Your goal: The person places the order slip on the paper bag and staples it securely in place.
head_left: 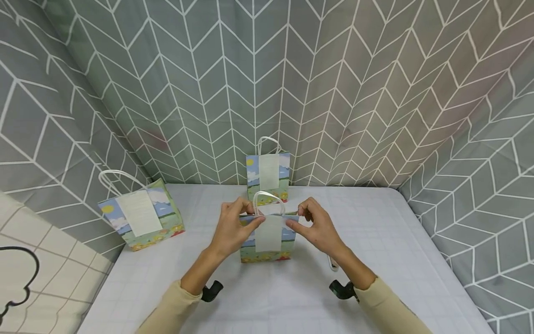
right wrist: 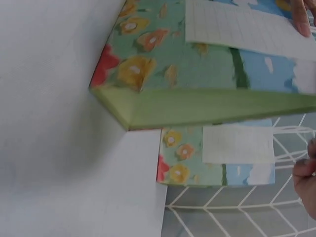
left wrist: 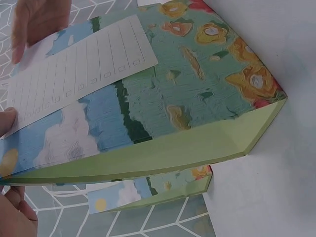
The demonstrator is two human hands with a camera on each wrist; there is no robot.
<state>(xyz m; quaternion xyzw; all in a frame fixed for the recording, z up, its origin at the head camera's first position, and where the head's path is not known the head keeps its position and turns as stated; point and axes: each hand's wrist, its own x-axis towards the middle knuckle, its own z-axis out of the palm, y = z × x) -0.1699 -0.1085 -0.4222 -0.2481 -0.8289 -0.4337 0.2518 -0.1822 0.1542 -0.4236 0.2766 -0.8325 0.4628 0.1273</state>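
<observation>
A small paper gift bag [head_left: 248, 255] with a painted sky and flowers stands on the table between both hands. A white lined paper [left wrist: 98, 64] covers the middle of its front. My left hand [head_left: 234, 225] pinches the bag's top edge at the left, thumb in front and fingers behind. At the right of the same edge, my right hand [head_left: 320, 227] does likewise. White twisted handles [head_left: 269, 194] rise from the bag between the hands. In the right wrist view the bag's pale green side [right wrist: 197, 106] is folded inward.
Behind stands a matching gift bag [head_left: 252, 174] against the patterned curtain [head_left: 267, 69]. Another such bag [head_left: 167, 211] leans at the table's left edge. A small white object [head_left: 333, 263] lies partly hidden by my right wrist on the white table [head_left: 271, 297].
</observation>
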